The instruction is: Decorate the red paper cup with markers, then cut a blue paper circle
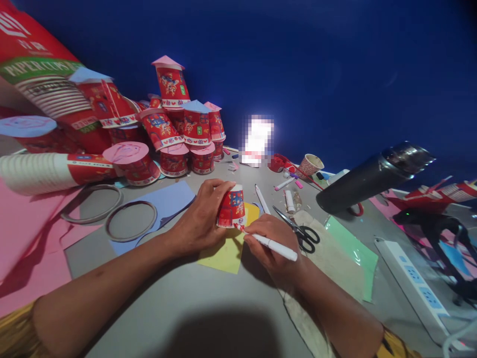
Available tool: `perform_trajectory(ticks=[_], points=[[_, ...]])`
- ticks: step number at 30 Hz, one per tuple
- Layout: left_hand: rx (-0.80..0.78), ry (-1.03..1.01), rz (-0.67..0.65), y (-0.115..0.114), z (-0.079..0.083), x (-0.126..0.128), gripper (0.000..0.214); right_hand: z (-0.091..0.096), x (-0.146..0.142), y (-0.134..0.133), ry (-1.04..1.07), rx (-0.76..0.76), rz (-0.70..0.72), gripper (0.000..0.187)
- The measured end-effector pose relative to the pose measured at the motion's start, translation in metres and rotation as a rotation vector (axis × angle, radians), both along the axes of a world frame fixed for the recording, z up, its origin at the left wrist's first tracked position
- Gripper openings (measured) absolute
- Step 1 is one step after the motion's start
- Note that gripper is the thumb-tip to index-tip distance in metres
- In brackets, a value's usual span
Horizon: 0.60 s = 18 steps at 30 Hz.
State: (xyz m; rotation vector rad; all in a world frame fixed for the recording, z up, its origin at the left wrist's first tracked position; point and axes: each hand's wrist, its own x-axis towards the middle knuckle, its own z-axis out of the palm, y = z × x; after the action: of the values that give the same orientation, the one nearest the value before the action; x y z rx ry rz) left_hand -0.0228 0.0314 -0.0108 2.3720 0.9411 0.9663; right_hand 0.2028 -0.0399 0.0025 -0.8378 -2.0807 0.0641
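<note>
Left hand (204, 214) grips the red paper cup (231, 206), wide end down, fingers closed round its left side. Right hand (274, 241) has a white marker (278, 248) pinched in its fingers, tip right at the cup's lower edge; can't tell if it touches. Yellow paper (219, 259) lies below the left fingers. Scissors (308, 236) just right of the right-hand fingers, second pen (262, 198) just beyond them. Stacked cups (196, 124) stand beyond the left fingers.
</note>
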Motion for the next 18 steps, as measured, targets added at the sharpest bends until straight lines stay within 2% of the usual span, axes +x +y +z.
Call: perform_trajectory(ticks=[18], points=[[-0.02, 0.001, 0.003, -0.0025, 0.0033, 0.0005, 0.082, 0.0015, 0.0008, -0.0008, -0.013, -0.015, -0.008, 0.009]])
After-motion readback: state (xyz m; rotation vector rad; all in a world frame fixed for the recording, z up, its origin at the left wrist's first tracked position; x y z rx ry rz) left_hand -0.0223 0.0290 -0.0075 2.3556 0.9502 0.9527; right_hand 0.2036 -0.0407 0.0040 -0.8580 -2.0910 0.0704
